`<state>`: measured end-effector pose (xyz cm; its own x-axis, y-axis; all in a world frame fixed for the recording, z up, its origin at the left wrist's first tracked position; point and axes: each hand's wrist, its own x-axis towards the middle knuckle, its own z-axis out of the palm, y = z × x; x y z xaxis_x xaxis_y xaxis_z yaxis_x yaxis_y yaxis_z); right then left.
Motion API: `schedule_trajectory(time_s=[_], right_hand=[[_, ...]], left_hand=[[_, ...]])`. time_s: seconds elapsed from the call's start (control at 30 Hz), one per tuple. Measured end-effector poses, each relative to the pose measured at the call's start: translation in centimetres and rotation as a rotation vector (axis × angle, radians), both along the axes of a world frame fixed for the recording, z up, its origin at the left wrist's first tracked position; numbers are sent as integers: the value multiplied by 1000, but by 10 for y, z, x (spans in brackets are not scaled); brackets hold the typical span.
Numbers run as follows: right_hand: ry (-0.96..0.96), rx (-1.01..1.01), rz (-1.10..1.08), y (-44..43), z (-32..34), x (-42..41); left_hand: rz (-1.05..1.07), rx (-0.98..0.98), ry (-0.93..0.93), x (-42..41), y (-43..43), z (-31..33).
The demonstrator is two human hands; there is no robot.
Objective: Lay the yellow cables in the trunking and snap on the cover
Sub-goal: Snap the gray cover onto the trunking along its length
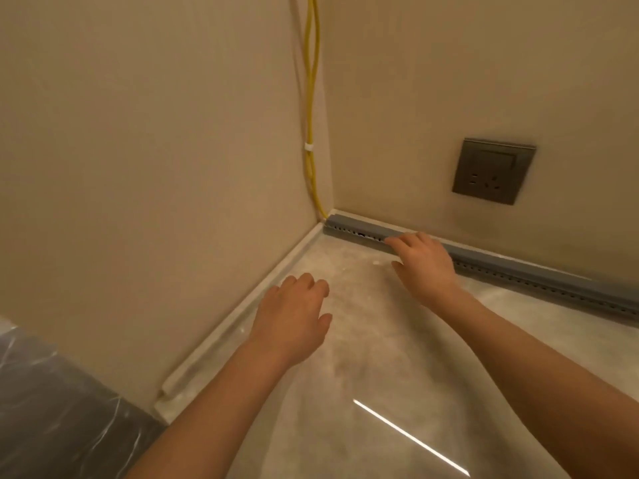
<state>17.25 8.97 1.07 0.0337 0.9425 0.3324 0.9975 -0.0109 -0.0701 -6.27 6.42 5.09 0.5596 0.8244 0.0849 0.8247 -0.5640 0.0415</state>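
Head view: right hand [423, 264] lies with relaxed, outstretched fingers on the grey trunking [518, 267] along the far edge of the surface [380, 357], gripping nothing. Left hand [294, 316], loosely curled and empty, is near the left edge. Yellow cables [311, 81] drop down the wall corner through a white clip [308, 146] to the trunking's end at the far-left corner.

Grey wall socket [493, 171] above a glossy pale floor [380, 375], plastic-wrapped dark slab [52, 409] at lower left.

The floor [397, 357] looks like polished stone, glossy and reflective. The walls [138, 133] look matt and painted. The grey trunking [518, 267] looks like matt plastic; the yellow cables [311, 98] have smooth sheathing.
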Motion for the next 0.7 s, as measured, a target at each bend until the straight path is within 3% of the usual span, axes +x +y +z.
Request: schedule_trajectory(time_s=[0.2,0.43,0.57,0.7], right_hand=[[-117,10,5,61,-11,6],[-111,245,84,91,-27,16],[-228,280,197,99,-26,31],[-339,301,276,102,-25,39]], left_hand=[[-50,-102,-1,18,91,-14],[-152,-8,-135,56,167,-39],[-132,10,-294,68,192,-42],[-119,9,-282,78,208,-50]])
